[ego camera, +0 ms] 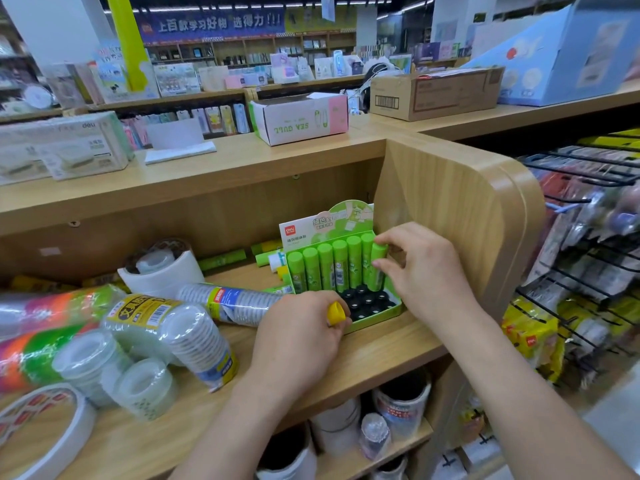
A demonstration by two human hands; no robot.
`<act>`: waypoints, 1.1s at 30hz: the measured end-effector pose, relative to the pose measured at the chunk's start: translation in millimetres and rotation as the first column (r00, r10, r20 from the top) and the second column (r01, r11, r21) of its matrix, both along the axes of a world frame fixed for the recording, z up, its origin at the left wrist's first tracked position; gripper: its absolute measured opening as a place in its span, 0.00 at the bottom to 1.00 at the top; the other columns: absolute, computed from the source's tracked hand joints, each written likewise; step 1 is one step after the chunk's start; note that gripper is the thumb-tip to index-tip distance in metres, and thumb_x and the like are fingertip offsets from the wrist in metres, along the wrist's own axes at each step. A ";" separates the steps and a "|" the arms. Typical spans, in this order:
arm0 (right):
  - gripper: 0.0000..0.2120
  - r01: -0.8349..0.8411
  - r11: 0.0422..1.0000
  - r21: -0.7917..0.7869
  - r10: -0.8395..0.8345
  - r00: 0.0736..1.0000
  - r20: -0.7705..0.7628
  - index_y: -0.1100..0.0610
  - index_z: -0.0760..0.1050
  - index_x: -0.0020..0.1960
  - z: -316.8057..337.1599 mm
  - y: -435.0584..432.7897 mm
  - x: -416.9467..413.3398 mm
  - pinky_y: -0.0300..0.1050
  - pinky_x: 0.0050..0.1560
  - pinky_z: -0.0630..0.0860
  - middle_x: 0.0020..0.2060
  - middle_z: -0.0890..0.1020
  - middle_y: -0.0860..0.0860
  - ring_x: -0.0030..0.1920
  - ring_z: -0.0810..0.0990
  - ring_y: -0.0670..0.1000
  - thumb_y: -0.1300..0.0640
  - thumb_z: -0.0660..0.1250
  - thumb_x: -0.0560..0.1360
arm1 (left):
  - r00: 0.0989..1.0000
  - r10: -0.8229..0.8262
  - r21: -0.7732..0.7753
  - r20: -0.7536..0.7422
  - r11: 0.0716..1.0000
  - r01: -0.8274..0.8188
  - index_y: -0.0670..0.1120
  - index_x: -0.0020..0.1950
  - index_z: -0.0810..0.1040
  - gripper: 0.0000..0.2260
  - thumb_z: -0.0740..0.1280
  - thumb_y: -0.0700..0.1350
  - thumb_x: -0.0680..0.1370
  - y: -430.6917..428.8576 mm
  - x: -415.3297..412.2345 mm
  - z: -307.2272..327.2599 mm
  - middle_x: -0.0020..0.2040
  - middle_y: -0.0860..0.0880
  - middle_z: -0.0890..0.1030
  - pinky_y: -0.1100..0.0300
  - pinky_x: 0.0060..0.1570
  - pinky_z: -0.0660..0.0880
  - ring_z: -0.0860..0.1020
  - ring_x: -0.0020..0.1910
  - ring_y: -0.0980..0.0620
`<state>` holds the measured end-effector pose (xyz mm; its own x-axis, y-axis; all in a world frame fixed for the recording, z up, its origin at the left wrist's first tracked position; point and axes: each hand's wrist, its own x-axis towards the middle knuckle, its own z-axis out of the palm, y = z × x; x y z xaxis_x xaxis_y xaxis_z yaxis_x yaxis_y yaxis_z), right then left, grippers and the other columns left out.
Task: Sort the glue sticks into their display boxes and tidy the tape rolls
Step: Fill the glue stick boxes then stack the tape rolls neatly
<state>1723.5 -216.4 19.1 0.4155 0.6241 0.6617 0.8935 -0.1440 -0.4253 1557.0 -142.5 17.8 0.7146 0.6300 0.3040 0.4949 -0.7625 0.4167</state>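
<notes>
A green display box (375, 317) stands on the wooden shelf (381, 355) at the right end, with a row of green glue sticks (325, 268) upright at its back and empty black holes in front. My right hand (420, 271) pinches the rightmost green glue stick (379, 268) in that row. My left hand (298, 337) holds a yellow-capped glue stick (336, 313) just left of the box's front. More glue sticks (265, 252) lie loose behind the box. Stacks of clear tape rolls (197, 341) lie on the shelf to the left.
A curved wooden side panel (450, 216) closes the shelf on the right. White tape rolls (162, 268) and coloured wrapped rolls (45, 306) crowd the left. A wire rack of packets (581, 258) hangs further right. Boxes (301, 119) sit on the top counter.
</notes>
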 end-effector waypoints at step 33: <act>0.09 -0.065 0.998 0.020 0.067 0.901 -0.429 0.46 0.77 0.52 -28.7 -21.5 -26.0 0.54 0.51 0.76 0.49 0.77 0.44 0.48 0.80 0.50 0.60 0.67 0.77 | 0.993 0.047 0.230 0.108 0.970 -0.071 0.55 0.49 0.81 0.06 0.71 0.52 0.73 8.4 -14.9 -19.9 0.46 0.54 0.70 0.62 0.44 0.65 0.68 0.47 0.53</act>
<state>1697.5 -237.9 -9.6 0.6179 0.6572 0.4315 0.6313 -0.0876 -0.7706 1542.1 -134.2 -2.0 0.6365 0.5730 0.5163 0.5064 -0.8154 0.2806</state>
